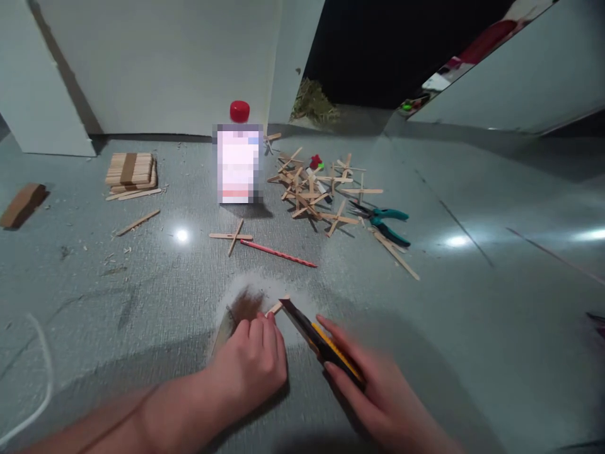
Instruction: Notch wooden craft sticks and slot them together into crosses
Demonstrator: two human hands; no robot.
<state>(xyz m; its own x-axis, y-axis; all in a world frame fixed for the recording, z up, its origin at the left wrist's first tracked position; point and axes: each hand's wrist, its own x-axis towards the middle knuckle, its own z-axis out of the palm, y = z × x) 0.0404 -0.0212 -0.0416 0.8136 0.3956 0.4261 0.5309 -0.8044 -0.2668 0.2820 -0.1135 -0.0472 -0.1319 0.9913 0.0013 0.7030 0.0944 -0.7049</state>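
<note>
My left hand is closed on a wooden craft stick, pressing it near the floor, with the stick's far end sticking out past the fingers. In my right hand is a black and yellow utility knife. Its blade tip meets or nearly meets the stick's end; which, I cannot tell. Around the left hand lies a pale, dusty patch with a brown smear. Just beyond it are a red pencil with a twisted shaft and two craft sticks crossed over each other.
A bottle with a red cap stands near the wall, its label blurred. Banded craft sticks lie left; a heap of crossed sticks and teal-handled pliers lie right. A brown block and white cable are far left.
</note>
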